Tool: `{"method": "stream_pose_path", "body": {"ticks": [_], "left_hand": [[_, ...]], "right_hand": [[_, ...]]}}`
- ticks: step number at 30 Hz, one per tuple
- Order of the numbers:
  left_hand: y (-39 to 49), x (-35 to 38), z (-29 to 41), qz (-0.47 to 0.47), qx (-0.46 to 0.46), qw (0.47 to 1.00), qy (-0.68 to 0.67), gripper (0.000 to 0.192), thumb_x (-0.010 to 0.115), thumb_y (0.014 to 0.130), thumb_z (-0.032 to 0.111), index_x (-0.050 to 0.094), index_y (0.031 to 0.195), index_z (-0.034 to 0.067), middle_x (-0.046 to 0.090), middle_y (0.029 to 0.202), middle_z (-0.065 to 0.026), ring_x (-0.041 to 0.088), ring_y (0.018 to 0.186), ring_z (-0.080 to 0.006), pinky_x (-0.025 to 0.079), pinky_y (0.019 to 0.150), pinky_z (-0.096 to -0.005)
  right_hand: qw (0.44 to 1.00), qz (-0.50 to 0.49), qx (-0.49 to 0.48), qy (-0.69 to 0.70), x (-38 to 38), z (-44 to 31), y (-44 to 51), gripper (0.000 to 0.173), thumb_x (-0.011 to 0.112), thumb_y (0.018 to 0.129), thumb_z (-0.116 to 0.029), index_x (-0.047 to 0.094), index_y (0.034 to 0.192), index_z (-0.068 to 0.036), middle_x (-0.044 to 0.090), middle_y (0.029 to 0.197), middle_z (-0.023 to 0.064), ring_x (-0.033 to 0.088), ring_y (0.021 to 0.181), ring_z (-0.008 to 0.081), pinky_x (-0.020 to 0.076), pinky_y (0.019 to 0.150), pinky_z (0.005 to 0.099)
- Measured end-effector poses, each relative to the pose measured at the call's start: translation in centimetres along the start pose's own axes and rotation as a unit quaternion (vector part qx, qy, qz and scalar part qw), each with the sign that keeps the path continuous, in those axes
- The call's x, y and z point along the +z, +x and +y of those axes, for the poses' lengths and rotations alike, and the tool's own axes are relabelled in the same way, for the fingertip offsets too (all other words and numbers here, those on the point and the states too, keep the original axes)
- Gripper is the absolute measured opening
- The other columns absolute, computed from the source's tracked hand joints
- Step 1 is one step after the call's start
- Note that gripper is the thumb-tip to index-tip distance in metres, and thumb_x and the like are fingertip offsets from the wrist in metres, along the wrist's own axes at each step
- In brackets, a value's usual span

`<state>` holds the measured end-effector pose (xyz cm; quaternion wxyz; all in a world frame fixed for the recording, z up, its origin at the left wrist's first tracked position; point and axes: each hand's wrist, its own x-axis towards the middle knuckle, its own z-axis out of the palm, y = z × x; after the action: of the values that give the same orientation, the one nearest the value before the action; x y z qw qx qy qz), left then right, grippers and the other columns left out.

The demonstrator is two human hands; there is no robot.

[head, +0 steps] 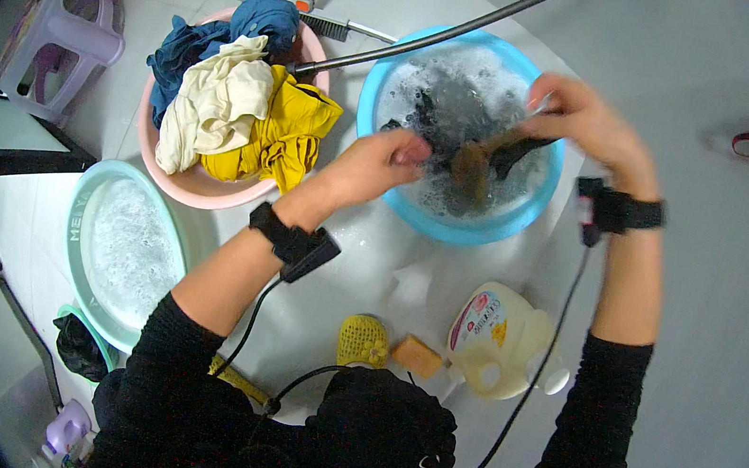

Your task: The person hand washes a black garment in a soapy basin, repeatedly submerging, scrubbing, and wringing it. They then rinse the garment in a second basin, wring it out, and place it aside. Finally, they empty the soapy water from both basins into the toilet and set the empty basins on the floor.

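Note:
A blue plastic basin [457, 233] holds sudsy grey water [458, 95] with dark, soaked cloth [428, 109] in it. My right hand [577, 122], blurred by motion, grips a wet brown-and-black cloth [477, 169] at the basin's right side; the cloth hangs down into the suds. Over the basin's left rim is my left hand [392, 157], its fingers curled close to the dark cloth. Whether it grips any of that cloth is hidden.
Left of the basin, a pink basin [190, 192] is heaped with blue, cream and yellow clothes. A pale green basin [74, 249] holds foamy water. A detergent jug [509, 346] and orange sponge [417, 356] lie near me. A dark hose [446, 32] crosses above the basins.

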<state>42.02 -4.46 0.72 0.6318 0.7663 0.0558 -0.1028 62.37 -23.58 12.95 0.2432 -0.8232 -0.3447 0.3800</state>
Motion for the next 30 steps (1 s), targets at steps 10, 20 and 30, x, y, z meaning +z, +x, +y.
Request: {"method": "stream_pose_path", "body": {"ticks": [10,20,30], "left_hand": [[9.2,-1.2,20.3,-0.089,0.338,0.934,-0.075,0.031,0.058,0.087,0.023,0.060,0.103,-0.003,0.063,0.083,-0.0074,0.058,0.073,-0.0160,0.046,0.068,-0.0274],[8.8,-2.9,8.9,0.040,0.080,0.991,-0.098,0.024,0.054,0.090,0.026,0.057,0.103,0.005,0.059,0.090,-0.0004,0.055,0.089,-0.0093,0.043,0.083,-0.0254],[5.5,0.1,-1.0,-0.049,-0.091,0.994,0.026,0.040,0.068,0.080,0.014,0.054,0.114,0.000,0.057,0.101,-0.0042,0.053,0.093,-0.0139,0.043,0.086,-0.0260]], "right_hand": [[0.868,0.424,-0.259,0.005,-9.9,-10.5,-13.5,0.026,0.065,0.080,-0.019,0.059,0.102,-0.006,0.060,0.094,0.0048,0.058,0.084,0.0136,0.0446,0.074,0.0265],[0.977,0.134,-0.057,-0.156,0.5,0.1,1.4,0.034,0.076,0.066,-0.028,0.066,0.088,-0.005,0.066,0.077,0.0154,0.063,0.071,0.0245,0.0479,0.064,0.0355],[0.939,-0.158,0.116,-0.281,20.2,8.1,8.5,0.030,0.056,0.077,-0.026,0.068,0.096,-0.005,0.064,0.106,0.0167,0.060,0.102,0.0325,0.0458,0.086,0.0466]]}}
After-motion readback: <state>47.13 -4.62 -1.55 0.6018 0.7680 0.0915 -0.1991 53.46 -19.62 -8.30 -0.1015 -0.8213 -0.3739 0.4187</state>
